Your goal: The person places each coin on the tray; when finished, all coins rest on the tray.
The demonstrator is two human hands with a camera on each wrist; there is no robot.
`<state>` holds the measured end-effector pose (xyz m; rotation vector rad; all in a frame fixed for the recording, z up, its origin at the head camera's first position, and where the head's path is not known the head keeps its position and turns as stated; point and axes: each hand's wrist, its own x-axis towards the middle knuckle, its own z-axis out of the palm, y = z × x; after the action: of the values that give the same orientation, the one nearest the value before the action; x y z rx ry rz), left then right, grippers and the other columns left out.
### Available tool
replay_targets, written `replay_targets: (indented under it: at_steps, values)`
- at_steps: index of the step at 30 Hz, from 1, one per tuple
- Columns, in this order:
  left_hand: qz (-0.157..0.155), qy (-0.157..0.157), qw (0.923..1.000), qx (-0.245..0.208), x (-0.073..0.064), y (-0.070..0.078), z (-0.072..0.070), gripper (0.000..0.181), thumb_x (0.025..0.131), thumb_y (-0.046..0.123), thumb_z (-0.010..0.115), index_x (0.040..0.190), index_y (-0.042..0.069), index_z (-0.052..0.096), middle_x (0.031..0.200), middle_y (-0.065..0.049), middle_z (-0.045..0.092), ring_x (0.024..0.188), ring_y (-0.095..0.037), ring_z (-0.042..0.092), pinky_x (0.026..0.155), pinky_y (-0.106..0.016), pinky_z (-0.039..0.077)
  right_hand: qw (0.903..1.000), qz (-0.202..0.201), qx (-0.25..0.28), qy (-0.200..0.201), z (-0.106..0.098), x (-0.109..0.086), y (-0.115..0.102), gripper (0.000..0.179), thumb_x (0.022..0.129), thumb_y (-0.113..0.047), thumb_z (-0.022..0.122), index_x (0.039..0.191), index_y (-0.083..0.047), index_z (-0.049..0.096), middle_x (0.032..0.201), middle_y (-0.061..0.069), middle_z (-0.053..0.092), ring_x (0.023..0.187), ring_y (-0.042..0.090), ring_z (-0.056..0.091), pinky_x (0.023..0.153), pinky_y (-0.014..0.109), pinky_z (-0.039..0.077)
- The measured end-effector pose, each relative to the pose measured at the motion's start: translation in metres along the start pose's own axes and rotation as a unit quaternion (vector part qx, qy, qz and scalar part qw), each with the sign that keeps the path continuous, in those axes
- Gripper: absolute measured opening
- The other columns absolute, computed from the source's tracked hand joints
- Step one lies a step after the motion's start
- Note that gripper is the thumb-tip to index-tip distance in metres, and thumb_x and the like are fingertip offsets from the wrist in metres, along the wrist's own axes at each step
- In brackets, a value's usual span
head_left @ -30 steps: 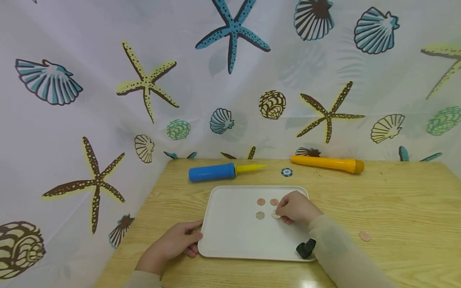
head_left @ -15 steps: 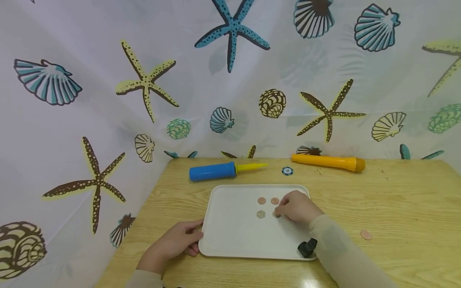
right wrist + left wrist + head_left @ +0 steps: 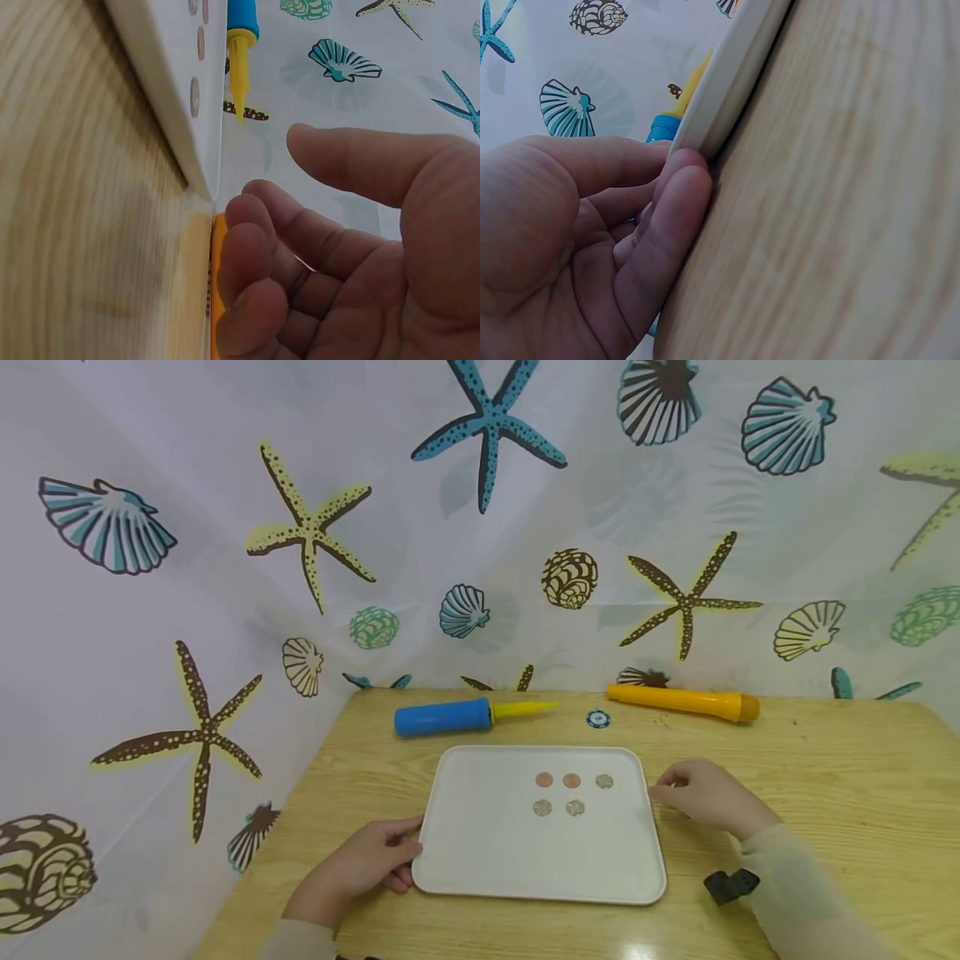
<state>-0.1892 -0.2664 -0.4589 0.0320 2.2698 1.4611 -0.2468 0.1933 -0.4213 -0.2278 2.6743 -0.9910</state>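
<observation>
A white tray (image 3: 487, 852) lies on the wooden table, and my left hand (image 3: 375, 858) holds its left edge, thumb on the rim and fingers against the side. Two copper coins (image 3: 543, 780) and a silver coin (image 3: 604, 782) form the far row on the tray. Nearer to me are two more silver coins (image 3: 574, 807). Just outside the tray's right edge is my right hand (image 3: 708, 797), loosely curled and holding nothing. In the right wrist view a gap shows between the thumb and fingers of my right hand (image 3: 330, 247).
Behind the tray lie a blue pump (image 3: 442, 717) with a yellow nozzle, a blue-and-white poker chip (image 3: 597, 718) and an orange microphone-shaped stick (image 3: 678, 700). A curtain (image 3: 510, 635) printed with shells and starfish hangs at the back and left. A black strap piece (image 3: 731, 886) sits at my right wrist.
My right hand has let go of the near right silver coin and moved right, off the tray. The far right silver coin now shows; the loose copper coin on the table is hidden. My left hand stays put.
</observation>
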Motion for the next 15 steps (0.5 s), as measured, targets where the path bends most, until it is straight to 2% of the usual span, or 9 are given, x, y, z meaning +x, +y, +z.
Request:
replay_targets:
  at_steps: [6,8,12,15]
  values:
    - [0.000,0.000,1.0000,-0.010,0.003,-0.003,0.000,0.060,0.102,0.012,0.059,0.153,-0.006,0.033,0.089,-0.012,0.061,0.068,-0.017,0.062,0.065,-0.034,0.062,0.9993,-0.002,-0.037,-0.008,-0.020,-0.019,0.028,0.035,0.098,-0.037,0.064,0.112,-0.005,0.070,0.097,0.004,0.066,0.080,0.019,0.058,0.067,0.034,0.051]
    - [0.001,-0.001,0.9999,-0.011,0.004,-0.005,0.001,0.061,0.102,0.012,0.059,0.153,-0.006,0.033,0.089,-0.012,0.061,0.068,-0.017,0.062,0.065,-0.034,0.062,0.9991,0.009,-0.038,-0.017,-0.026,-0.024,0.037,0.036,0.098,-0.037,0.065,0.113,-0.005,0.068,0.098,0.006,0.064,0.076,0.020,0.058,0.067,0.035,0.052]
    - [-0.001,0.001,1.0000,-0.008,0.005,-0.007,0.001,0.061,0.102,0.013,0.060,0.153,-0.006,0.033,0.090,-0.012,0.061,0.068,-0.018,0.063,0.065,-0.035,0.062,0.9981,0.023,-0.039,-0.042,-0.036,-0.034,0.052,0.036,0.096,-0.034,0.067,0.113,-0.003,0.067,0.097,0.006,0.063,0.074,0.020,0.058,0.067,0.035,0.051]
    - [-0.002,0.001,1.0000,-0.008,0.005,-0.007,0.001,0.061,0.102,0.013,0.060,0.153,-0.006,0.033,0.090,-0.012,0.061,0.070,-0.019,0.063,0.066,-0.036,0.062,0.9971,0.017,-0.054,-0.051,-0.042,-0.041,0.060,0.035,0.094,-0.031,0.070,0.112,-0.002,0.067,0.095,0.005,0.064,0.080,0.019,0.058,0.069,0.035,0.051]
